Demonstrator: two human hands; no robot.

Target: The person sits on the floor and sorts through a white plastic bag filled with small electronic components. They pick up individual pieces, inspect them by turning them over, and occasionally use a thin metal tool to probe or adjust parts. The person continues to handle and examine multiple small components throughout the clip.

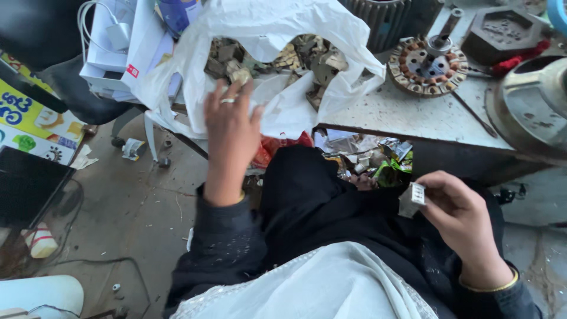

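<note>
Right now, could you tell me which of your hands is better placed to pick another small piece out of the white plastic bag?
Probably the left hand: it already lies on the open white plastic bag, fingertips at the grey pieces inside. The right hand sits apart, near the lap, pinching a small grey part.

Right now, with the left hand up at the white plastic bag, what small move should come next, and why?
Probably lift one small metal piece out: the left hand has its fingertips on it at the white plastic bag, while the right hand pinches a small grey metal piece.
</note>
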